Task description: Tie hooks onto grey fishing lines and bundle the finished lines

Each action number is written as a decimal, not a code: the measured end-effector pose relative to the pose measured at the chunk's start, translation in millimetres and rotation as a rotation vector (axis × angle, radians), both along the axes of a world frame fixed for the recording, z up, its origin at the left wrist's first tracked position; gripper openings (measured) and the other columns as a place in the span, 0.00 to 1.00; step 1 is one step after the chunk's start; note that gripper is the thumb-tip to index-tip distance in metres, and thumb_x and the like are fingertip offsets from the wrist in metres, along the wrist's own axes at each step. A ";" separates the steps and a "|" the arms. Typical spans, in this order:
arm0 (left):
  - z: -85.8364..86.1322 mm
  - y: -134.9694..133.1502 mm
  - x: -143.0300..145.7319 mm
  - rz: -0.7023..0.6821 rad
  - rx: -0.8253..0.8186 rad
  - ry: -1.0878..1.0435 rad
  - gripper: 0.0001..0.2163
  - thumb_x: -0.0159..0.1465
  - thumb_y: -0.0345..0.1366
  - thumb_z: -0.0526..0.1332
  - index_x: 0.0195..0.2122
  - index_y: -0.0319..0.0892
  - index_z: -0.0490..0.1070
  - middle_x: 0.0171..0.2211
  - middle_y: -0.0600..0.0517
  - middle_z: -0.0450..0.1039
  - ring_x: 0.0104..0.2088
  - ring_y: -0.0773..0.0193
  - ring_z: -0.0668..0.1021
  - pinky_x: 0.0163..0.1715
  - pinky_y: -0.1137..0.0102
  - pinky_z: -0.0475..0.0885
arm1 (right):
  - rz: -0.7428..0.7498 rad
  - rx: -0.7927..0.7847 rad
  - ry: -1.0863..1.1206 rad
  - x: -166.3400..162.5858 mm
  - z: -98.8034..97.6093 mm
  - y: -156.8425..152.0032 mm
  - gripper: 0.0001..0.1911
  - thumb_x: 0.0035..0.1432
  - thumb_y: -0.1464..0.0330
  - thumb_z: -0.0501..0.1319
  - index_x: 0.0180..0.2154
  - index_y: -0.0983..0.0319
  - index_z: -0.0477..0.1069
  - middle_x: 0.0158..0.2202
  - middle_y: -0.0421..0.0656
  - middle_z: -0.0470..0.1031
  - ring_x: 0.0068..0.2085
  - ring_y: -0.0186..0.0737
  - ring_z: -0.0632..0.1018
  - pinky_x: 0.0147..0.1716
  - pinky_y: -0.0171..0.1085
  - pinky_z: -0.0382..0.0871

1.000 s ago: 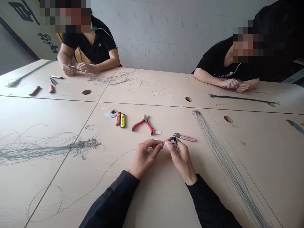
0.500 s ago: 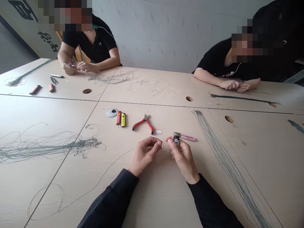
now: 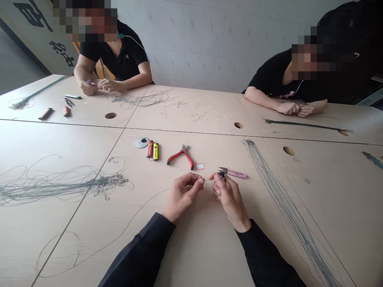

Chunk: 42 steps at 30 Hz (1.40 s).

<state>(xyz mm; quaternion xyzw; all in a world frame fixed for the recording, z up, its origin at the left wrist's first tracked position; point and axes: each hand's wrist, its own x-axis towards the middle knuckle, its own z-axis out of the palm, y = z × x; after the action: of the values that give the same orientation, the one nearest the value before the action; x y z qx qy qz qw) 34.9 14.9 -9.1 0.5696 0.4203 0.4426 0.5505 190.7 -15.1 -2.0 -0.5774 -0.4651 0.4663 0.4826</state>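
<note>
**Q:** Where is the small black lighter (image 3: 222, 174), and how does it sit?

**A:** It is closed inside the right hand (image 3: 229, 195), upright, with the fingers wrapped round it. Only its dark top shows above the forefinger. A second ago more of its pale body stood clear of the fist, so it now sits deeper in the grip.

**Q:** And the left hand (image 3: 187, 191)?

**A:** Its thumb and forefinger are pressed together on the end of a thin grey line (image 3: 140, 209). The line trails off toward the lower left of the pale wooden surface (image 3: 329, 191). The pinched end is too fine to make out.

**Q:** What has changed between the two hands?

**A:** A second ago the fingertips met, with the lighter head against the pinched end. Now a clear gap separates them. The judgement is that the contact at the line's end is over. No flame is visible.

**Q:** What lies around them?

**A:**
- Pink thread snips (image 3: 235, 172) lie just beyond the right hand.
- A small pink-edged tag (image 3: 199, 166) and red-handled pliers (image 3: 181, 155) lie beyond the left hand.
- A red lighter (image 3: 149, 148), a yellow lighter (image 3: 155, 151) and a round silver disc (image 3: 141, 142) lie farther left.
- A long sheaf of grey lines (image 3: 281, 199) runs down the right side.
- A tangled bunch of lines (image 3: 74, 185) lies well to the left.
- Two co-workers sit at the far edge, each with their hands together.
</note>
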 end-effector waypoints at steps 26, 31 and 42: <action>2.3 -3.1 4.6 0.021 0.307 0.191 0.05 0.64 0.33 0.59 0.31 0.41 0.70 0.28 0.53 0.73 0.29 0.68 0.73 0.33 0.73 0.69 | 0.021 -0.032 -0.377 -2.8 -1.3 1.9 0.26 0.66 0.53 0.46 0.19 0.59 0.54 0.17 0.36 0.54 0.22 0.35 0.59 0.26 0.37 0.51; 2.4 -2.4 4.5 0.010 0.296 0.193 0.05 0.64 0.32 0.59 0.31 0.41 0.70 0.28 0.53 0.72 0.29 0.69 0.73 0.33 0.73 0.69 | 0.031 -0.001 -0.375 -2.5 -3.9 2.7 0.26 0.66 0.55 0.47 0.18 0.59 0.54 0.17 0.37 0.55 0.22 0.35 0.59 0.25 0.37 0.51; 4.6 -3.2 3.6 0.040 0.245 0.172 0.06 0.65 0.34 0.59 0.31 0.40 0.71 0.28 0.53 0.74 0.30 0.68 0.73 0.35 0.73 0.69 | -0.033 -0.028 -0.075 4.1 11.3 0.8 0.27 0.66 0.46 0.49 0.30 0.61 0.68 0.21 0.36 0.57 0.22 0.34 0.58 0.22 0.34 0.54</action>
<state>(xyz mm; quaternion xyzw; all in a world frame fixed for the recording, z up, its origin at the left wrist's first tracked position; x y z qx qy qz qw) 38.5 11.7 -4.5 0.6597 0.4200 0.4510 0.4301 194.7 -14.3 9.3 -0.6088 -0.4668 0.4427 0.4642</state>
